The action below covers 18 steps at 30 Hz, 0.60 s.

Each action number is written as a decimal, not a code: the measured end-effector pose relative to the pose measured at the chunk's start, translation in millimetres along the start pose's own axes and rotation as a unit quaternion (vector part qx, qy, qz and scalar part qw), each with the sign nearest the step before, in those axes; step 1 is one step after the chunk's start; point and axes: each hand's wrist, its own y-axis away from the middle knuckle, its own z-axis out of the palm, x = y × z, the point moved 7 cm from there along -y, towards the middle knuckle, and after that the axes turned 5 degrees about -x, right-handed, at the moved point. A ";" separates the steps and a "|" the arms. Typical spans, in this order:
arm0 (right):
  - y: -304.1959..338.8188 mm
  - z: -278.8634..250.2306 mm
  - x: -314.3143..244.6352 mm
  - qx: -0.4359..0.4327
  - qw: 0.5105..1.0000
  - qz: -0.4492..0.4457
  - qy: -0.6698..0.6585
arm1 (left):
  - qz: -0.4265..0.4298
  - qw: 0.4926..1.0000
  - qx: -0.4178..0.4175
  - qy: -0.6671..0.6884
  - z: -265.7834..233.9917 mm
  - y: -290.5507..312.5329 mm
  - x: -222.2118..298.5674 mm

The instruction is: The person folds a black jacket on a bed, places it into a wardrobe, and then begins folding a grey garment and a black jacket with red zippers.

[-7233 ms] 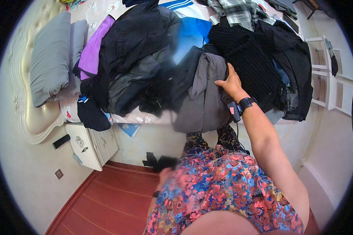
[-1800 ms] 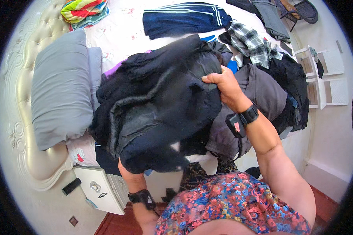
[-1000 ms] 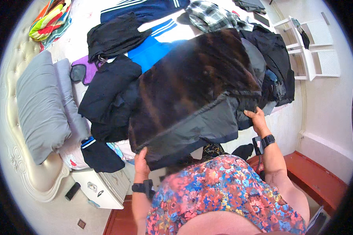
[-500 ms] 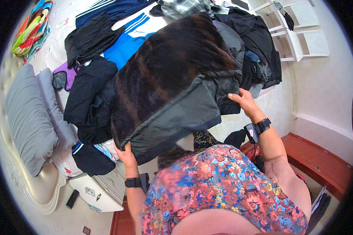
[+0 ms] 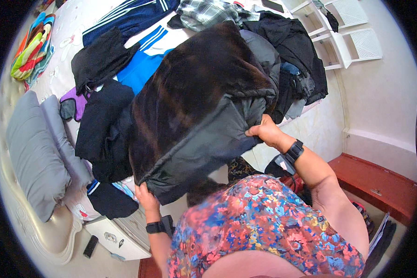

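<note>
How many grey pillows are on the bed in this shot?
2. The larger grey pillow lies at the head of the bed by the headboard; the second pillow lies beside it, partly covered by dark clothes. More may be hidden under the clothing pile.

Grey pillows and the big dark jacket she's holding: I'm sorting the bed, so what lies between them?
In the head view, black garments lie between the grey pillows and the dark jacket, with a purple garment beside them.

The dark fur-lined jacket (image 5: 194, 106) covers most of the clothes pile and the bed (image 5: 69, 41) beneath it. The left hand (image 5: 147, 198) has its fingertips tucked under the jacket hem, out of sight. The striped cloth (image 5: 30, 44) is cut off at the picture's rim.
</note>
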 end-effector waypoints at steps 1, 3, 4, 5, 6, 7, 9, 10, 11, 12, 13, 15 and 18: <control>9.3 14.9 -20.4 -0.049 0.998 -0.032 -0.023 | -0.018 1.000 -0.002 0.018 -3.9 0.3 2.0; 21.1 36.9 -72.0 -0.160 0.984 -0.075 -0.038 | -0.005 1.000 -0.006 0.019 -21.1 -16.9 16.2; 20.1 43.4 -103.5 -0.186 0.976 -0.115 0.010 | 0.034 0.997 -0.020 -0.066 -27.7 -28.3 41.9; 12.7 52.2 -135.4 -0.211 0.963 -0.154 0.060 | 0.072 0.986 -0.034 -0.148 -38.2 -41.7 65.4; 5.1 60.4 -178.2 -0.190 0.924 -0.296 0.149 | 0.015 0.996 -0.085 -0.018 -50.7 -58.9 74.8; -1.1 73.2 -218.8 -0.169 0.856 -0.431 0.231 | -0.041 0.985 -0.129 0.111 -65.3 -70.4 84.6; 6.7 90.5 -289.0 0.020 0.542 -0.682 0.491 | 0.011 0.987 -0.097 0.129 -97.4 -102.7 124.4; -7.7 102.4 -318.1 0.102 0.552 -0.695 0.448 | 0.058 0.986 -0.056 0.149 -119.4 -116.1 143.9; -13.2 114.6 -338.7 0.178 0.562 -0.701 0.401 | 0.105 0.980 -0.013 0.168 -139.9 -124.9 162.0; -34.0 88.8 -338.7 -0.042 0.782 -0.608 0.130 | 0.100 0.945 -0.018 0.311 -80.2 -137.7 159.9; -50.5 88.9 -327.0 -0.255 0.854 -0.408 -0.195 | 0.113 0.896 -0.005 0.431 -34.6 -129.3 179.2; -49.0 63.3 -310.8 -0.125 0.880 -0.457 0.024 | 0.095 0.908 -0.002 0.409 -45.1 -118.6 167.2; -60.5 4.8 -239.2 0.034 0.898 -0.423 0.117 | -0.008 0.941 -0.061 0.333 -76.8 -105.4 82.6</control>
